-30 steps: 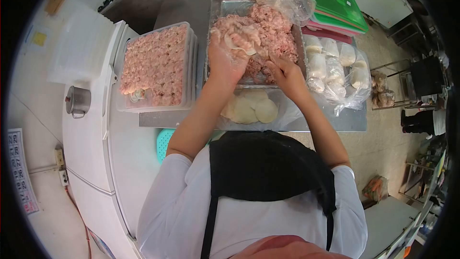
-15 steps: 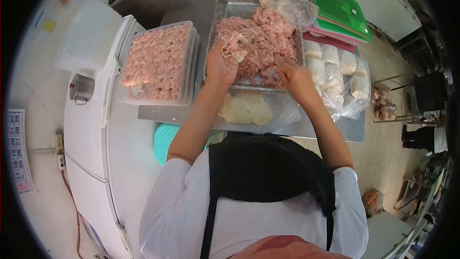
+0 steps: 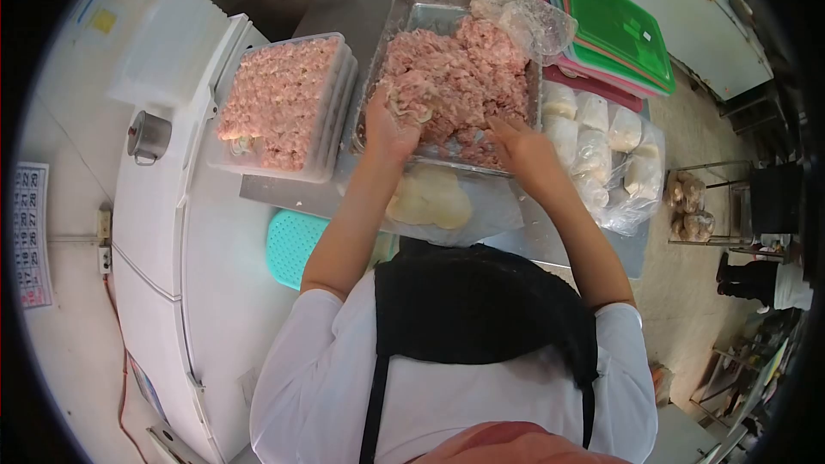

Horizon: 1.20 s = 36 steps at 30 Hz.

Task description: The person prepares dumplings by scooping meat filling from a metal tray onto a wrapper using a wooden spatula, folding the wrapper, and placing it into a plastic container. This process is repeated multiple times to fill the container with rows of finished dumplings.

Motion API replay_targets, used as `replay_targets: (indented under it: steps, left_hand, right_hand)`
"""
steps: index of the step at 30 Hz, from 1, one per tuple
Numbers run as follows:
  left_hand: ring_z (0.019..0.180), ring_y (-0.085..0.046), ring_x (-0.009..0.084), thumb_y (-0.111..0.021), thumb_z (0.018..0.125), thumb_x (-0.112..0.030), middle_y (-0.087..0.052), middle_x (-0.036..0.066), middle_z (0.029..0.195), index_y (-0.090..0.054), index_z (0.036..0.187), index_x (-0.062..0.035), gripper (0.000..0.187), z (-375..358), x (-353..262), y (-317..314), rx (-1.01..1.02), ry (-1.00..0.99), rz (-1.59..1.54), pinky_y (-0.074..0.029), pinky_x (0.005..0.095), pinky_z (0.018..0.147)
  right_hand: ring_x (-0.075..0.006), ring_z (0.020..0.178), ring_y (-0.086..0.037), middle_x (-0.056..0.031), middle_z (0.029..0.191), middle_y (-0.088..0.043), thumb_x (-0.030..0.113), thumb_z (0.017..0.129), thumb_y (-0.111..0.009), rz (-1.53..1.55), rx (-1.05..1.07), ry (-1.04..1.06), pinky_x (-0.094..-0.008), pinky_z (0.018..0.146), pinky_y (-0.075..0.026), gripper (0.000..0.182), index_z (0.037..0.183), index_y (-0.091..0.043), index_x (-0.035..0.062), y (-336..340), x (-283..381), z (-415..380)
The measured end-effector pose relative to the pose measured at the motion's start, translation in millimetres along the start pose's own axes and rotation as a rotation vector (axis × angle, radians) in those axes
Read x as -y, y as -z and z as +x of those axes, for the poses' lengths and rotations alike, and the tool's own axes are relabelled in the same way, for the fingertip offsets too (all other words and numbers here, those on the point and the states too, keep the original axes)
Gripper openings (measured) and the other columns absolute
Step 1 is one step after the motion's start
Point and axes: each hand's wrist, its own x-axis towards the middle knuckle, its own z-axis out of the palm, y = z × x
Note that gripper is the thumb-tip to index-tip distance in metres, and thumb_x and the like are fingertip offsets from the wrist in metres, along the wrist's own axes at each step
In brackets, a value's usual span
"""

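Note:
At the near left of a metal tray (image 3: 371, 86) heaped with ground meat (image 3: 473, 60), my left hand (image 3: 391, 133) is cupped around a dumpling (image 3: 411, 107), its pale wrapper showing around pink filling. My right hand (image 3: 518, 146) reaches over the tray's near right edge with its fingers closed against the meat; whatever they grip is hidden. Round pale wrappers (image 3: 430, 198) lie overlapping on plastic just in front of the tray. To the left, stacked clear containers (image 3: 331, 133) carry rows of filled dumplings (image 3: 279, 99).
Right of the tray are bagged white rolls (image 3: 593, 146) and a stack of green and pink lids (image 3: 619, 30). A clear plastic bag (image 3: 537, 26) hangs over the tray's far right corner. A turquoise perforated basket (image 3: 292, 245) and a metal pot (image 3: 149, 137) are at left.
My view has shifted slightly. My left hand stays at the tray's left side with the dumpling, and my right hand has drawn a little nearer and lower at the tray's edge.

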Motion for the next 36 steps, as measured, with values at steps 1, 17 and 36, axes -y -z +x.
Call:
replay_targets:
  steps: [1,17,36]
  left_hand:
    - [0.111,-0.054,0.0304,-0.036,0.098,-0.021,-0.055,0.018,0.12,-0.047,0.121,0.0063,0.038,-1.0,3.7,-5.1,-0.011,-0.011,0.023,-0.043,0.0449,0.099]
    - [0.102,-0.06,0.0292,-0.042,0.095,-0.011,-0.059,0.018,0.112,-0.05,0.117,0.0069,0.029,15.3,17.7,-6.8,-0.163,-0.06,0.075,-0.05,0.0396,0.092]
    - [0.128,-0.039,0.0367,-0.043,0.095,-0.047,-0.04,0.021,0.139,-0.037,0.135,0.0051,0.067,13.1,-23.9,-13.6,-0.01,0.103,-0.099,-0.031,0.0498,0.108]
  right_hand:
    - [-0.037,0.085,-0.062,-0.0182,0.098,-0.064,0.023,0.092,-0.054,-0.015,0.03,-0.024,-0.0443,0.073,-0.05,0.028,0.111,-0.062,0.0048,-3.2,-0.1,1.6]
    - [-0.0323,0.073,-0.063,-0.0112,0.089,-0.064,0.019,0.088,-0.059,-0.209,0.009,0.045,-0.0391,0.061,-0.051,0.026,0.11,-0.062,0.0068,8.5,-9.8,13.0]
    - [-0.0361,0.079,-0.062,-0.017,0.09,-0.06,0.012,0.087,-0.055,-0.265,0.268,-0.014,-0.0443,0.065,-0.05,0.029,0.115,-0.057,0.0058,31.7,33.6,37.0]
